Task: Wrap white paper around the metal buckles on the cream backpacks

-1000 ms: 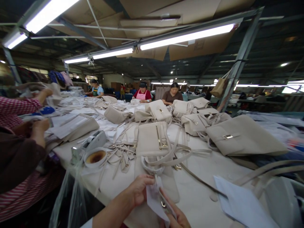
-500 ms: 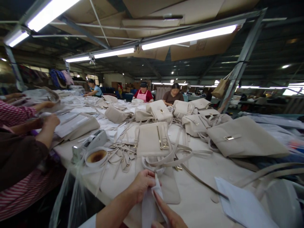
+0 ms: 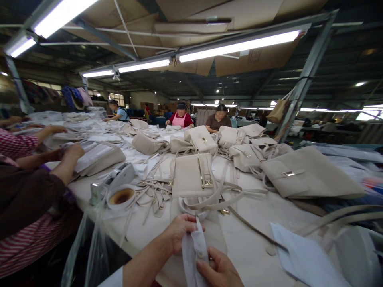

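A beige bag (image 3: 191,175) with a gold zip lies in front of me, its straps (image 3: 221,199) looped over the near side. Below them, my left hand (image 3: 182,232) pinches the upper end of a thin white wrapping strip (image 3: 191,255), where a narrow strap end shows. Lower down, my right hand (image 3: 220,266) grips the same strip, thumb on top and fingers curled at its right edge. The strip hangs lengthwise toward me, partly folded over. What lies inside the fold is hidden. Behind the hands lies a flat beige panel (image 3: 214,229).
At left stand a tape dispenser (image 3: 118,179) and a bowl of brown liquid (image 3: 121,196), beside loose straps (image 3: 154,195). More bags (image 3: 308,171) are piled ahead and right. White sheets (image 3: 305,251) lie at right. Co-workers' arms (image 3: 66,159) reach in from the left.
My right hand has moved up and closed on the strip; its index finger was stretched out before. My left hand has stayed nearly in place. The co-worker's hands at left have shifted slightly.
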A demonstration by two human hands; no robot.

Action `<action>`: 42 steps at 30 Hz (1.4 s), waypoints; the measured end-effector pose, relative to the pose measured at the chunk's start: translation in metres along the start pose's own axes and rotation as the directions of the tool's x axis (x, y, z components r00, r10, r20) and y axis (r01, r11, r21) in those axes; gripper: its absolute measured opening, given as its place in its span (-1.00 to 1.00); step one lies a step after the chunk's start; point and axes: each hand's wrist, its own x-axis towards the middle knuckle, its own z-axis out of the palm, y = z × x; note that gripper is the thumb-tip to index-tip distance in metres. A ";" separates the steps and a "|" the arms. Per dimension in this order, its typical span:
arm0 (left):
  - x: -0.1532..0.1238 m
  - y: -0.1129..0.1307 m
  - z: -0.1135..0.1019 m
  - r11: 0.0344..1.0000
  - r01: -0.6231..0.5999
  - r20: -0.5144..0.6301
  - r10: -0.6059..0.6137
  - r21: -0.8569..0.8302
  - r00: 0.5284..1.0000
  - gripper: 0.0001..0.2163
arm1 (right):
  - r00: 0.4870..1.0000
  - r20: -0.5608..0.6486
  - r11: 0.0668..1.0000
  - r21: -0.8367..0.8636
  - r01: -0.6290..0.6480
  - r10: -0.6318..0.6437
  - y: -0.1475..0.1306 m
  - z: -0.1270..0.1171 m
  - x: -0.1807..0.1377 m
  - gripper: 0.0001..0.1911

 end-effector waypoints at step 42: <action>-0.032 -0.021 -0.011 0.714 -0.361 -0.118 0.526 0.600 0.842 -0.92 | 0.994 -0.099 0.972 -0.235 0.019 -0.043 -0.030 0.004 0.068 -0.79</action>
